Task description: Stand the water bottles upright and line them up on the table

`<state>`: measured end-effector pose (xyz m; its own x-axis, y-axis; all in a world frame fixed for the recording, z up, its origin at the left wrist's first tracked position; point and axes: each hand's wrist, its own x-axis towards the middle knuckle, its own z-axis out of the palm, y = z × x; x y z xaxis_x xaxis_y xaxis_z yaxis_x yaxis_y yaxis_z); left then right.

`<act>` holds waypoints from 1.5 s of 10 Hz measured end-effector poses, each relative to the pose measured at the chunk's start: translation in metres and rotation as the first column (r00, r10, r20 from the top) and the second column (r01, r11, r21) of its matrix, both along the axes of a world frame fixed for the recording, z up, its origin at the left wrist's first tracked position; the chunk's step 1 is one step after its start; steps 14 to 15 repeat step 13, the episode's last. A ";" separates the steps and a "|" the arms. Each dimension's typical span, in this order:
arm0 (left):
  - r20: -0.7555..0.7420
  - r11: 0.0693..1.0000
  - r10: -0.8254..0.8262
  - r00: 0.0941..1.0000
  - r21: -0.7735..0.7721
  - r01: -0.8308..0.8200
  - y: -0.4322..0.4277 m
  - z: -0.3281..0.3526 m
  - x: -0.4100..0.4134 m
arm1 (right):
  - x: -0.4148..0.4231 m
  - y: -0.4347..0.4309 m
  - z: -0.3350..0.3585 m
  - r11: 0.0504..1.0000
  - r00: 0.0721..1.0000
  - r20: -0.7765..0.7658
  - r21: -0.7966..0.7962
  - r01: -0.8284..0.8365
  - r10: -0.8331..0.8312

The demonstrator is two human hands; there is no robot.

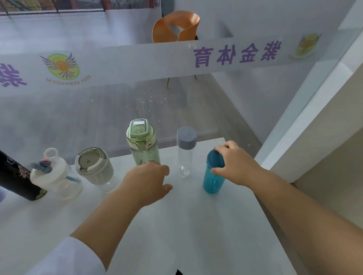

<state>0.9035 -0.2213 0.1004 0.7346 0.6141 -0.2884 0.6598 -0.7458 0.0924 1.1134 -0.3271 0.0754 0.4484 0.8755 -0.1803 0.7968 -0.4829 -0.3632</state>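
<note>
Bottles stand in a row along the table's (183,234) far edge. Right hand (236,165) grips the teal bottle (213,178), fingers wrapped round its cap. Left hand (147,182) hides the green bottle's (143,144) base, fingers curled; contact unclear. Black bottle (9,173) is cut off at left.

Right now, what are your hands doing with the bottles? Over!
Right hand gripping the teal bottle, upright. Left hand by the green bottle, contact unclear. Six bottles standing in a row. Nothing blocking.
</note>
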 end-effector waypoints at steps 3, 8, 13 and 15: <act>-0.027 0.999 -0.031 0.999 -0.014 0.031 0.003 -0.007 0.007 | 0.029 0.018 -0.001 0.998 0.998 -0.014 0.013 0.058 -0.058; -0.052 0.999 -0.041 0.998 0.009 0.041 0.010 -0.011 0.009 | 0.048 0.041 -0.014 0.996 0.995 -0.046 0.013 0.084 -0.083; -0.009 1.000 -0.014 1.000 0.021 0.014 0.014 0.010 -0.012 | 0.045 0.035 0.044 0.994 0.995 0.099 -0.109 0.023 -0.013; -0.009 1.000 -0.014 1.000 0.021 0.014 0.014 0.010 -0.012 | 0.045 0.035 0.044 0.994 0.995 0.099 -0.109 0.023 -0.013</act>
